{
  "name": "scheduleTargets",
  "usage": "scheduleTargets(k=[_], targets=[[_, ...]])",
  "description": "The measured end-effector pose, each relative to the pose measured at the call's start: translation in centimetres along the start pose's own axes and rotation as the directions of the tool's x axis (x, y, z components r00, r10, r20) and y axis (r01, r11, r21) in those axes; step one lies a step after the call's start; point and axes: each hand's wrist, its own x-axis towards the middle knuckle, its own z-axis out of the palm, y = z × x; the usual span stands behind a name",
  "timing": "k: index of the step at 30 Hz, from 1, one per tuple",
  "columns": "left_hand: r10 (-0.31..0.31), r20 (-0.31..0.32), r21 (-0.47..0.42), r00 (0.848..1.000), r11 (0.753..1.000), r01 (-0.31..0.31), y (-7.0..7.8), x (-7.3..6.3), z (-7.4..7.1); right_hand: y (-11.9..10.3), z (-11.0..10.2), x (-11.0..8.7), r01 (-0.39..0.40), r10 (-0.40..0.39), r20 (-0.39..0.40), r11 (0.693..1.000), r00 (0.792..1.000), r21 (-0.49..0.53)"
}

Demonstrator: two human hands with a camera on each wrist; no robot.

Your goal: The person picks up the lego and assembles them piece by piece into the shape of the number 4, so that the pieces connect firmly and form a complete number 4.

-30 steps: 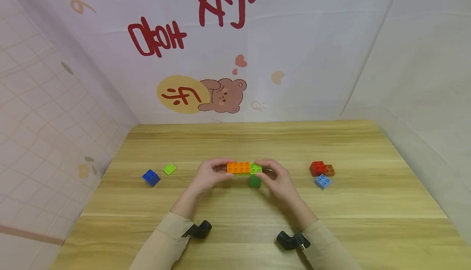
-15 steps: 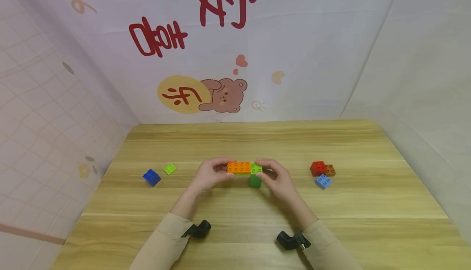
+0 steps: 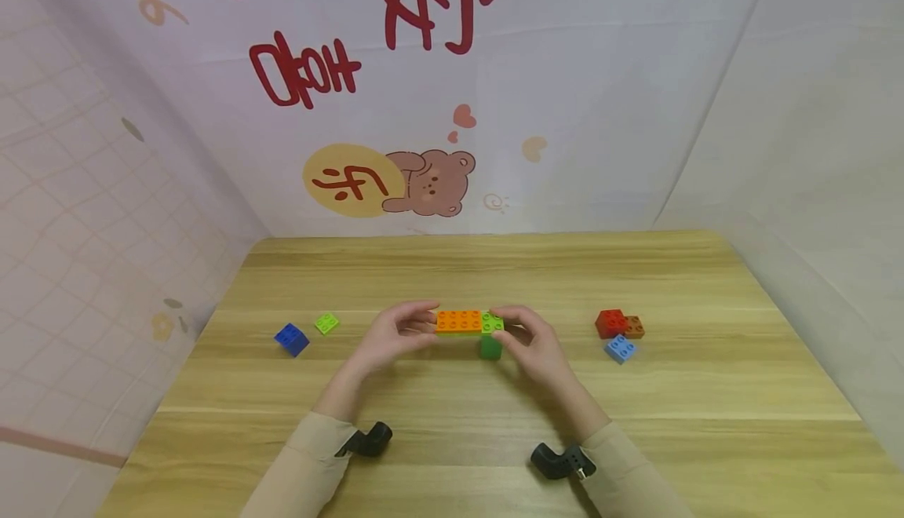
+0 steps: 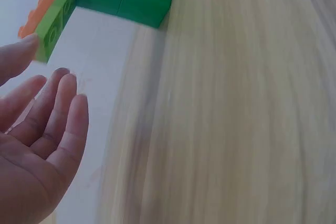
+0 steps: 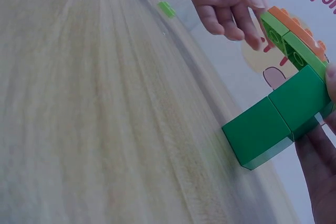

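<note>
Two dark green building bricks (image 5: 281,119) stand stacked as a column. A light green layer (image 4: 60,17) sits on top and juts out to the left, with an orange brick (image 3: 459,322) over it. My right hand (image 3: 531,342) pinches the assembly at its right end, thumb in front and fingers behind, beside the light green studs (image 3: 492,322). My left hand (image 3: 395,335) is just off the orange brick's left end, its fingers and thumb spread apart with nothing between them. In the left wrist view its thumb overlaps the light green end.
On the wooden table (image 3: 452,439), a blue brick (image 3: 292,339) and a small light green brick (image 3: 326,323) lie to the left. A red brick (image 3: 610,323), a brown brick (image 3: 634,326) and a light blue brick (image 3: 620,348) sit together on the right. A printed cloth (image 3: 593,110) hangs behind.
My left hand has let go of the brick assembly's left end and drawn slightly left, its fingers parting. My right hand and the assembly have stayed in place.
</note>
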Motion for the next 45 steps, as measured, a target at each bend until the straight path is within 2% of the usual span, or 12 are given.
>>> scheduleTargets(k=[7, 14, 15, 21, 22, 25, 28, 31, 38, 43, 45], targets=[[-0.028, -0.047, 0.060, 0.999, 0.998, 0.030, -0.9, -0.7, -1.8, 0.0, -0.1, 0.0, -0.034, 0.034, 0.003, 0.999, 0.999, 0.014], [-0.060, -0.173, 0.060, 0.983, 0.996, 0.071, -1.7, -1.8, -3.8, 0.0, -0.1, 0.0, -0.064, 0.064, 0.007, 0.998, 0.998, 0.024], [-0.068, -0.189, 0.057, 0.980, 0.995, 0.080, -1.3, -2.1, -3.9, 0.0, -0.1, 0.0, -0.069, 0.069, 0.008, 0.997, 0.998, 0.027], [-0.142, -0.286, 0.056, 0.948, 0.985, 0.164, -1.8, -3.5, -5.3, -0.1, -0.1, 0.1, -0.077, 0.077, 0.009, 0.996, 0.997, 0.034], [-0.154, -0.302, 0.057, 0.941, 0.982, 0.179, -2.3, -3.7, -5.5, -0.1, -0.1, 0.1, -0.077, 0.076, 0.009, 0.996, 0.997, 0.035], [-0.185, -0.347, 0.059, 0.919, 0.974, 0.218, -2.3, -4.5, -5.9, -0.1, -0.1, 0.1, -0.076, 0.076, 0.010, 0.996, 0.997, 0.040], [-0.212, -0.394, 0.025, 0.894, 0.970, 0.241, -2.4, -5.3, -6.3, -0.1, -0.1, 0.1, -0.076, 0.075, 0.012, 0.996, 0.997, 0.049], [-0.213, -0.438, 0.015, 0.873, 0.970, 0.244, -2.5, -6.0, -6.8, -0.1, -0.1, 0.1, -0.075, 0.074, 0.014, 0.996, 0.997, 0.053], [-0.195, -0.489, 0.073, 0.850, 0.962, 0.262, -2.9, -7.2, -7.8, 0.0, -0.1, 0.2, -0.058, 0.058, 0.012, 0.998, 0.998, 0.033], [-0.232, -0.521, 0.072, 0.822, 0.947, 0.313, -3.0, -7.8, -8.4, -0.2, -0.1, 0.1, -0.076, 0.075, 0.012, 0.997, 0.997, 0.035], [-0.256, -0.520, 0.069, 0.815, 0.938, 0.339, -2.9, -8.1, -8.6, -0.2, -0.1, 0.1, -0.084, 0.084, 0.013, 0.996, 0.996, 0.038]])
